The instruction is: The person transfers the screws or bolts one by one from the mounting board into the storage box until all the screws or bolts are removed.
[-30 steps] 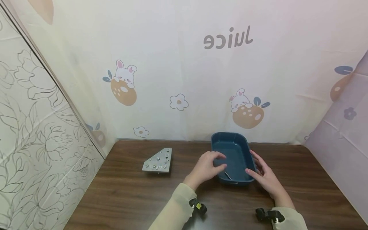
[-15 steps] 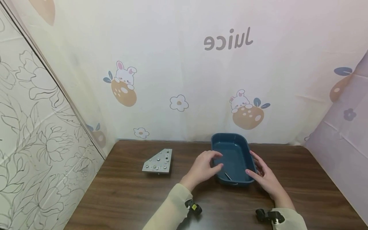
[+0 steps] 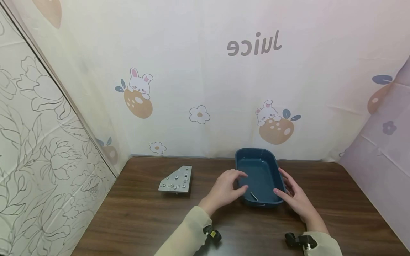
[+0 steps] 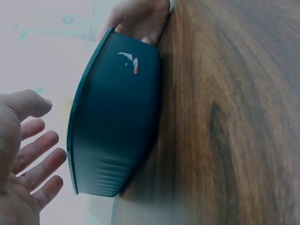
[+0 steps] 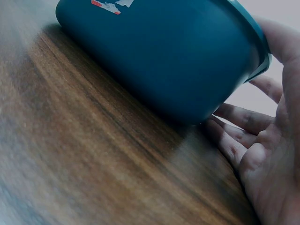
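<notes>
A dark blue rectangular tub (image 3: 260, 172) stands at the back right of the table. My right hand (image 3: 298, 199) grips its right wall, the thumb over the rim and the fingers along the outside. At the tub's left rim my left hand (image 3: 224, 187) hovers with nothing in it, its thumb and fingers spread apart. The left wrist view shows these loose fingers (image 4: 44, 166) beside the tub's wall (image 4: 112, 108). Inside, near the front end, lies a small thin metallic rod (image 3: 254, 196). A torn label remnant (image 5: 112, 5) sticks to the tub's outside.
To the left on the brown wooden table (image 3: 141, 220) lies a grey metal plate (image 3: 177, 180) with a slanted edge, several screws and holes. A printed cloth (image 3: 198, 71) hangs behind the table, with more cloth at both sides.
My left hand has drawn slightly left and back from over the tub, so the thin rod shows more. The right hand and the tub stay in place.
</notes>
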Motion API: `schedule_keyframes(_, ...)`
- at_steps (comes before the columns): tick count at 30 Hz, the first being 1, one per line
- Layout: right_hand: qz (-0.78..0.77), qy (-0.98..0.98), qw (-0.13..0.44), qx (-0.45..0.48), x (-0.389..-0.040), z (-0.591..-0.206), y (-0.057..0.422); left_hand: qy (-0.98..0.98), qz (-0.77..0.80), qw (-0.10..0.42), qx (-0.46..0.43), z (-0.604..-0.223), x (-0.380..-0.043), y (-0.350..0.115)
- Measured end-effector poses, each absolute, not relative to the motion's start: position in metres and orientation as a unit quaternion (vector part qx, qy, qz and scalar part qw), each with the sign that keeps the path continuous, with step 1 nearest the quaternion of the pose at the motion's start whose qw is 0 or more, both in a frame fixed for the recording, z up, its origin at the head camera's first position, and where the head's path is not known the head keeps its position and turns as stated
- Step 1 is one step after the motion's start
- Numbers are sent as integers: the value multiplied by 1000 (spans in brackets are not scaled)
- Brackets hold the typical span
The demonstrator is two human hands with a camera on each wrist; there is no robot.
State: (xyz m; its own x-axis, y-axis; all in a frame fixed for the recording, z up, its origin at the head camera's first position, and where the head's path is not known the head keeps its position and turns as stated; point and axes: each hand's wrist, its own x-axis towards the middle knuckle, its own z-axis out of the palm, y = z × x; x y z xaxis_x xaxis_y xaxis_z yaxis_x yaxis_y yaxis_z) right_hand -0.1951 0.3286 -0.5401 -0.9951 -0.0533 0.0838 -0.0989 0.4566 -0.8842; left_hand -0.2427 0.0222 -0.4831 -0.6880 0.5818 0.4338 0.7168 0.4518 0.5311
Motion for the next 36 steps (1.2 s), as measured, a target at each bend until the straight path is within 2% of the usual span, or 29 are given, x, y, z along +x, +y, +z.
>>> schedule_keyframes(21, 515, -856, 30, 38, -190, -540, 331, -846, -381, 99, -360, -475, -234, -42)
schedule_keyframes(30, 519, -853, 29, 41, -192, -541, 332, -852, -392, 81, -337, -477, -236, -74)
schedule_keyframes(36, 525, -849, 30, 42, -194, -544, 328, -850, -405, 108, -319, -477, -239, -99)
